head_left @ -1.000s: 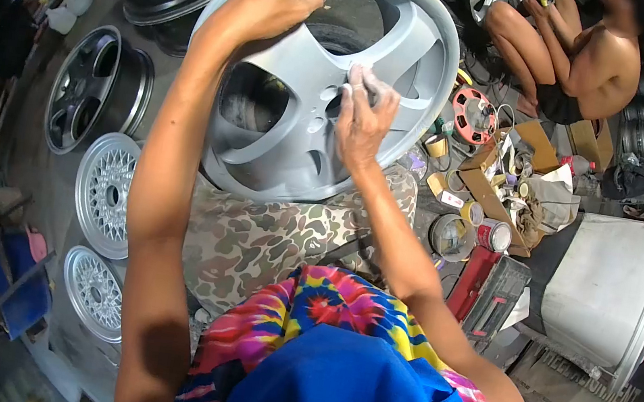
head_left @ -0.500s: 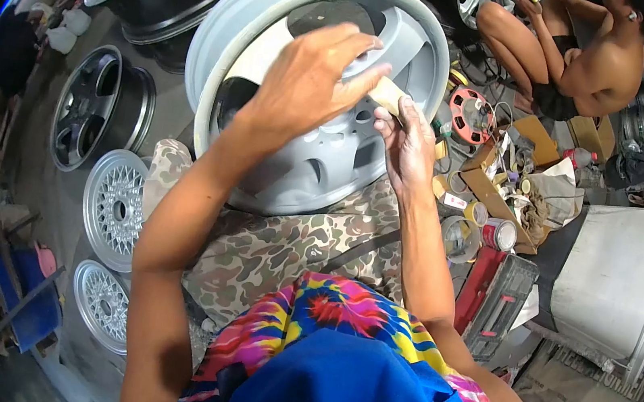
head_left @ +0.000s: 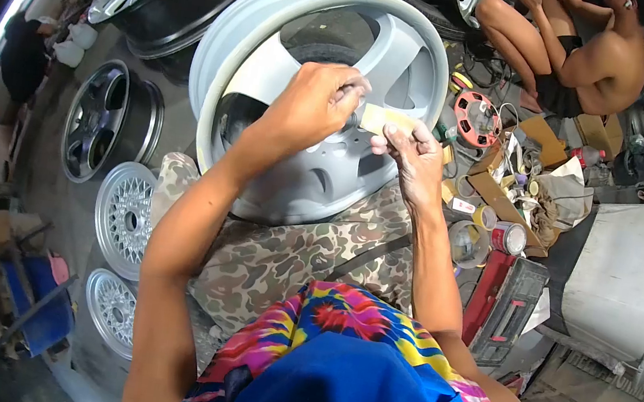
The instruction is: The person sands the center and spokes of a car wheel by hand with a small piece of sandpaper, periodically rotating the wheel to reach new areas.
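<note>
Since a second ago both hands have come off the wheel and met in front of it: the small tan sheet (head_left: 385,120) that was pressed to a spoke is now held up in the air, just before the hub. The left hand (head_left: 309,110) is curled, fingertips pinched on the sheet's near end; the right hand (head_left: 417,161) pinches the other end between thumb and fingers. Behind them the grey wheel (head_left: 230,67) stands tilted, propped on the person's camouflage trousers (head_left: 290,254). Two mesh wheels (head_left: 125,216) and a dark wheel (head_left: 101,119) lie on the floor to the left; a cardboard box (head_left: 494,193) of clutter, a red can (head_left: 508,238) and another person (head_left: 593,58) crouching are to the right.
</note>
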Available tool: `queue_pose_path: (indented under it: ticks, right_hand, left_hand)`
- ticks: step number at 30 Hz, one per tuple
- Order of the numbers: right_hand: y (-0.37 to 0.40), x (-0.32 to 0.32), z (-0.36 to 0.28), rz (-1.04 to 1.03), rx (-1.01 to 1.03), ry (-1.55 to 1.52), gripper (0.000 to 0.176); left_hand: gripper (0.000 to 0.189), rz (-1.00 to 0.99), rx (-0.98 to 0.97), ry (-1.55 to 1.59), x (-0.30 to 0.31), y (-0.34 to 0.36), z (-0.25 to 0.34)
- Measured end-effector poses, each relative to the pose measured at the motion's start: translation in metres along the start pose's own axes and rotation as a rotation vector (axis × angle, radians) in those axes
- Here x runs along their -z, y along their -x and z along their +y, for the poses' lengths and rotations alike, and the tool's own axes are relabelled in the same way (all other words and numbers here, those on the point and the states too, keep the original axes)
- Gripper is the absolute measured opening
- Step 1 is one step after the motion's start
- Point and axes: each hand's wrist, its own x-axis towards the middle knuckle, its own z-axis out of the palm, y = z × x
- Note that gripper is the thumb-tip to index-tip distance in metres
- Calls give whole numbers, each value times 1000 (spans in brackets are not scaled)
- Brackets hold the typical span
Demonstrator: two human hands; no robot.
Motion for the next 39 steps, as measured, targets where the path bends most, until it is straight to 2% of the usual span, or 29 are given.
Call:
queue_pose_path:
  ticks: [2,3,5,6,9,10,11,14,15,17,18,20,21,22,23,25,26,27,28,29,30,31,33,35,37,38,39]
  right_hand:
    - [2,7,4,4,6,9,24]
    - [3,11,8,45,-2,15,24]
    - [5,18,16,77,-7,26,23]
    - [8,22,20,106,4,78,21]
    - [17,24,21,166,18,168,19]
    - [18,27,23,205,1,165,20]
    - [20,29,23,244,-16,160,20]
    - [21,39,24,312,-42,255,24]
    - [20,43,26,345,-43,296,25]
    - [16,50,27,341,-22,334,24]
    - [14,51,26,362,20,367,25]
    - [6,51,20,369,147,491,25]
    - [0,48,13,367,149,492,25]
    - [-6,44,6,308,322,695,24]
    - [-12,39,-2,246,496,893,24]
    - [-25,18,-16,190,570,980,23]
    - [-33,8,-22,70,728,1067,25]
    - [-41,-1,-26,-51,886,1152,26]
    - [-50,-8,-31,-41,882,1149,26]
    - [-61,-15,-36,-182,978,1232,30]
    - [-71,-18,-37,-329,1073,1310,34]
    - [-80,-19,-34,-321,1073,1305,34]
    - [-93,-17,-23,-476,1106,1510,37]
    - [-88,-24,-15,-451,1151,1516,31]
    - [-74,-47,-6,-308,789,1332,22]
    - [-71,-65,-4,-182,665,1034,14]
    - [-73,-81,-5,-184,665,1027,14]
  left_hand:
    - [23,202,-321,-707,3,2,4]
    - [23,204,-322,-707,-3,4,5]
    - [49,25,-36,-1378,-25,9,3]
    - [69,-62,23,-1528,-35,15,-2]
    - [77,7,18,-1519,-64,14,-12]
    - [83,20,36,-1315,-70,7,-18]
    - [83,23,38,-1314,-76,0,-24]
    - [84,243,-148,-772,-83,-21,-35]
    - [84,248,-144,-770,-82,-31,-38]
    - [80,352,-368,-670,-81,-50,-45]
    - [76,342,-401,-648,-78,-55,-42]
    - [74,308,-340,-734,-77,-49,-37]
    - [71,262,-280,-821,-78,-44,-34]
    - [66,279,-197,-917,-81,-36,-31]
    - [66,277,-199,-922,-80,-25,-31]
    - [65,18,-20,-1242,-61,-1,-21]
    - [52,54,-97,-1293,-47,6,-20]
    - [52,45,-103,-1299,-27,9,-11]
    - [38,41,-149,-1041,-3,9,2]
    - [30,40,-188,-782,17,8,12]
    - [24,252,-327,-688,31,8,15]
    - [20,462,-464,-587,45,9,22]
    - [15,611,-415,-509,79,21,39]
    - [13,783,-419,-471,104,27,29]
    - [17,803,-334,-435,111,29,19]
    - [18,748,-322,-415,112,25,10]
    - [20,690,-309,-397,111,23,4]
